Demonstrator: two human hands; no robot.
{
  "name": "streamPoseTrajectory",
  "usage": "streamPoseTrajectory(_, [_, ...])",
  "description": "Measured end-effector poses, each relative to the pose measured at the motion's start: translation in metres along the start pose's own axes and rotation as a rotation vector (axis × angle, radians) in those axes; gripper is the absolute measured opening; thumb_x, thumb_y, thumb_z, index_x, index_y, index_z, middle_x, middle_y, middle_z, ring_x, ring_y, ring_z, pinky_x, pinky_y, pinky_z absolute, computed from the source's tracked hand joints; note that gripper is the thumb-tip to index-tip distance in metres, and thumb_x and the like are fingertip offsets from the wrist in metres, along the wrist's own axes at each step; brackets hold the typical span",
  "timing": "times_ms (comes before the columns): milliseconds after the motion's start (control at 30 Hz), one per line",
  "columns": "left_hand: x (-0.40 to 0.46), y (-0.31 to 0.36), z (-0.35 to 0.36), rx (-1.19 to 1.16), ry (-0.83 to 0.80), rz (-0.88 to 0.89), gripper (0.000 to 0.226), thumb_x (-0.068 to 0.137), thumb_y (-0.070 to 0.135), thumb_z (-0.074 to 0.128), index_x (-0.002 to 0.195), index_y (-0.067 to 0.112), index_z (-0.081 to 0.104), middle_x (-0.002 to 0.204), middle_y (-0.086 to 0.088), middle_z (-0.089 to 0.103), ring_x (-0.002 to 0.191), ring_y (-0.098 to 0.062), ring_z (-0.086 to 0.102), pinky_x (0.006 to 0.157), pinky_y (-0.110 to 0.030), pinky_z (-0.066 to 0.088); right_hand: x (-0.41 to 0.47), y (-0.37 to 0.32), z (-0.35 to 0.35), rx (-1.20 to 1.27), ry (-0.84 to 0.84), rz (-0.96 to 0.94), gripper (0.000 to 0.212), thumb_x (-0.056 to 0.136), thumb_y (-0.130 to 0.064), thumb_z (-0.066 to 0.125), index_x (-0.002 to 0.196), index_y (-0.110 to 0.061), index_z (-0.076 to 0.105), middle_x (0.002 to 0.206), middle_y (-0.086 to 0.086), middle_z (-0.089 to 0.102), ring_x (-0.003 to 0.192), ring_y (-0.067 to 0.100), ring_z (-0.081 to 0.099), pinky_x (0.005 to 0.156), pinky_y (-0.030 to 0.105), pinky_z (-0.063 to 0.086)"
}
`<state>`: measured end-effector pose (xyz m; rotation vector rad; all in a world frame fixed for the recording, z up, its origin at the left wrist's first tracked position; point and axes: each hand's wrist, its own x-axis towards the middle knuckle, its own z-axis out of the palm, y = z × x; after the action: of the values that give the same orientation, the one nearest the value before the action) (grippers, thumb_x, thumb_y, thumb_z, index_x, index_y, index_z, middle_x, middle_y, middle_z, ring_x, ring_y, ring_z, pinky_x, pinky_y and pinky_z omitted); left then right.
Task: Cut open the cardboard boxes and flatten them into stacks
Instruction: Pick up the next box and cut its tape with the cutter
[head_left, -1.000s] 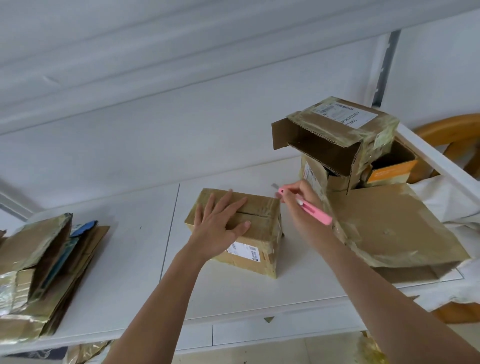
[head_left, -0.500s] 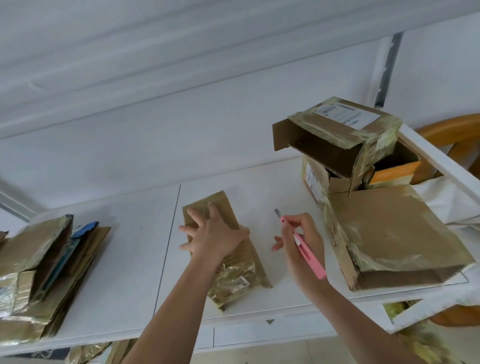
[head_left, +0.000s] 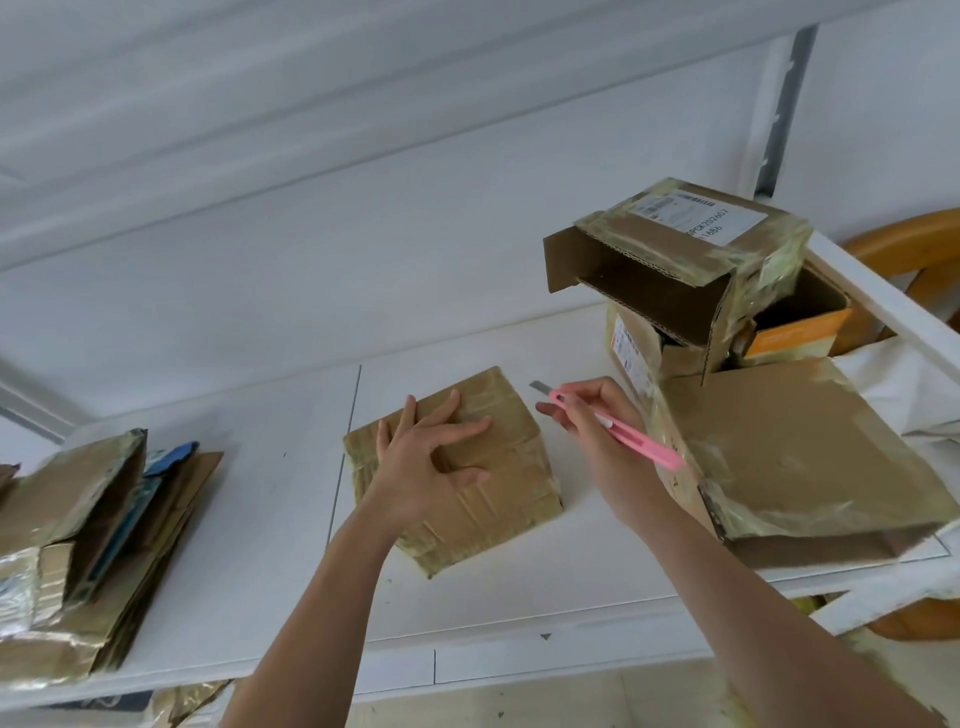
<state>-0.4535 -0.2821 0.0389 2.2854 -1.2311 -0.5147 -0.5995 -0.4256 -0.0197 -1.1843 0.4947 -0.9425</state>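
A small taped cardboard box (head_left: 498, 493) sits on the white table (head_left: 249, 519) in the middle of the head view. My left hand (head_left: 426, 462) rests on its top with fingers spread and fairly straight. Just right of the box, my right hand (head_left: 592, 421) grips a pink utility knife (head_left: 623, 431); its short blade points up-left, clear of the box. A stack of flattened cardboard (head_left: 88, 545) lies at the table's left end.
A large flat brown box (head_left: 810, 457) lies at the right, with an open box bearing a label (head_left: 685, 265) and an orange-edged box (head_left: 795, 332) piled behind it. A wooden chair (head_left: 914, 244) shows at far right. A white wall rises behind the table.
The small box has been turned over; a broad taped face now lies upward. My left hand has shifted onto that face. My right hand with the knife has risen back beside the box.
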Motion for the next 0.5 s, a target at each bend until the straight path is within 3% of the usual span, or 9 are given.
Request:
streamPoseTrajectory(200, [-0.003,-0.001,0.004,0.01,0.025,0.031,0.061,0.077,0.029,0.08,0.115,0.064,0.047,0.15,0.029,0.02,0.15,-0.012,-0.011,0.118,-0.047,-0.018,0.015,-0.003,0.009,-0.004,-0.049,0.159,0.007,0.096,-0.009,0.059,0.091,-0.005,0.061,0.09,0.009,0.07,0.102,0.027,0.068,0.088,0.047,0.058])
streamPoseTrajectory(500, [-0.002,-0.007,0.008,0.008,0.029,0.052,0.061,0.078,0.029,0.079,0.117,0.064,0.047,0.154,0.025,0.022,0.15,-0.012,-0.013,0.117,-0.045,-0.021,0.022,0.0,0.015,-0.084,-0.039,0.177,0.018,0.098,-0.01,0.056,0.1,0.008,0.059,0.086,0.009,0.066,0.085,0.012,0.067,0.07,0.028,0.058])
